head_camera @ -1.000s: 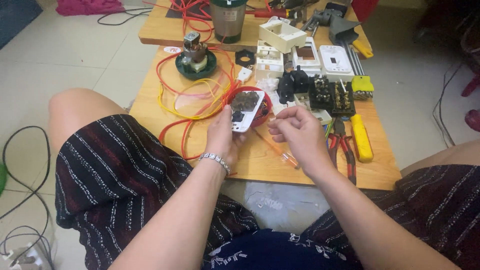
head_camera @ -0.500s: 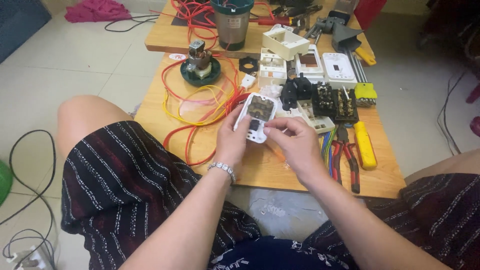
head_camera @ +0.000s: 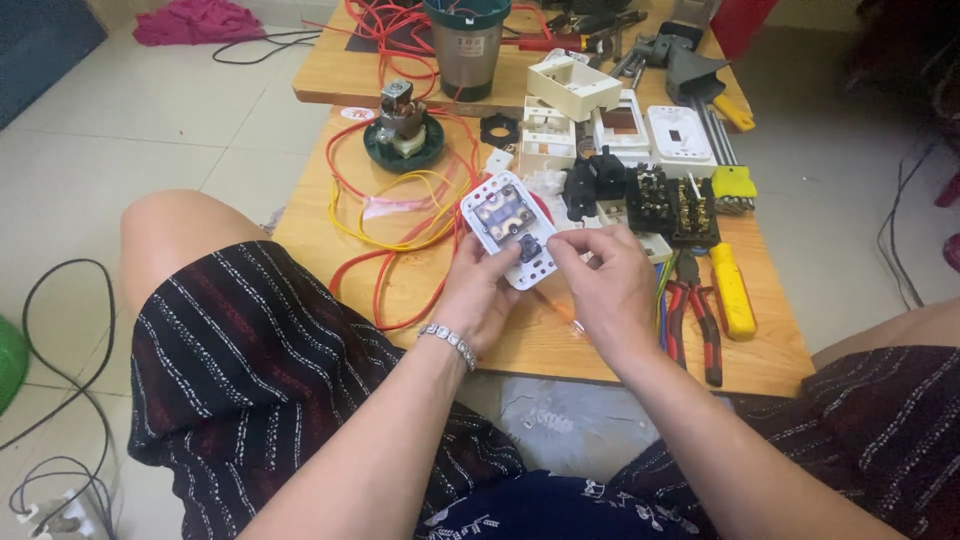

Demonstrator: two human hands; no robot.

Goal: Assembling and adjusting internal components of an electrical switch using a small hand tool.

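My left hand [head_camera: 480, 290] holds a white perforated plastic plate [head_camera: 505, 226] tilted up above the low wooden table [head_camera: 430, 300]. The plate carries a clear block near its upper end. My right hand [head_camera: 600, 275] pinches a small dark part [head_camera: 528, 248] set against the plate's lower end. A silver bracelet [head_camera: 449, 341] sits on my left wrist. Red and yellow wires [head_camera: 400, 215] loop on the table just left of the plate.
Red-handled pliers [head_camera: 690, 310] and a yellow-handled tool [head_camera: 732, 290] lie right of my hands. Behind are black terminal blocks [head_camera: 665, 200], white switch boxes [head_camera: 575, 88], a small motor on a green base [head_camera: 403, 130] and a metal cylinder [head_camera: 465, 45]. Cables trail on the tiled floor [head_camera: 60, 330].
Both hands have lifted the white plate higher and turned it, and my right hand has come onto its lower end from the right. The view has shifted slightly.
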